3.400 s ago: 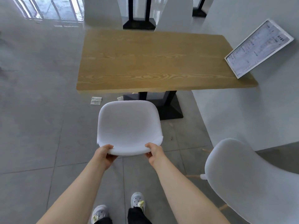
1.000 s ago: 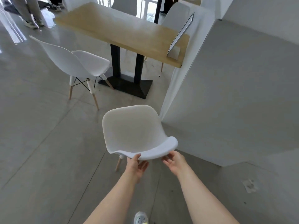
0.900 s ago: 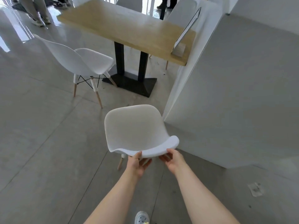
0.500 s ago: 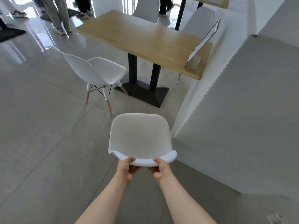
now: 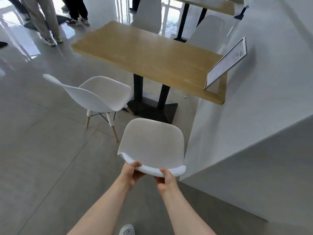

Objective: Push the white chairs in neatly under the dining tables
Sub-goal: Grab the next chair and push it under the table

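Gripping the top edge of a white chair [image 5: 152, 146] with both hands, we hold its backrest, left hand [image 5: 132, 173] and right hand [image 5: 166, 179] side by side, fingers curled beneath. Ahead of our hands stands the table [image 5: 152, 60], a second chair [image 5: 100, 95] ahead-left, a framed sign [image 5: 226, 63] ahead-right, a wall [image 5: 245, 141] just right.

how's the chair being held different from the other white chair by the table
The held chair is gripped at its backrest top by the left hand and right hand; the side chair stands untouched. The held chair's legs are hidden; the side chair's wooden legs show. Both are white shells, neither tucked under the table.
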